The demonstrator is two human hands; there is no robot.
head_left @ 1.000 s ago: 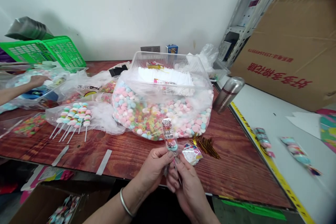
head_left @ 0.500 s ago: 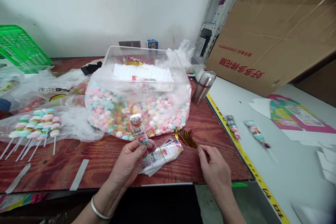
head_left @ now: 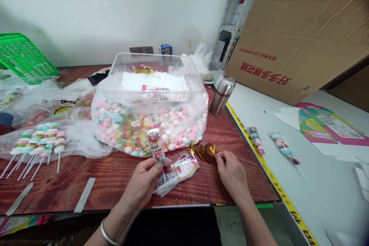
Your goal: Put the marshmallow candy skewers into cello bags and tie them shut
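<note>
My left hand is closed around the lower end of a wrapped marshmallow lollipop, which stands upright in its printed clear wrapper. My right hand pinches a gold twist tie at the right end of a row of gold twist ties on the table. Between the hands lies a stack of printed clear wrappers, bound with a band. Unwrapped marshmallow skewers rest on a plastic bag at the left.
Behind the hands, a large bag of marshmallows sits before a clear bin of white sticks. A steel flask stands right of it. Two wrapped lollipops lie on the white table, near a cardboard box. A green basket is far left.
My right hand has drawn slightly left and up, and a gold twist tie now stands raised at its fingertips. My left hand still holds the lollipop, a little farther right.
</note>
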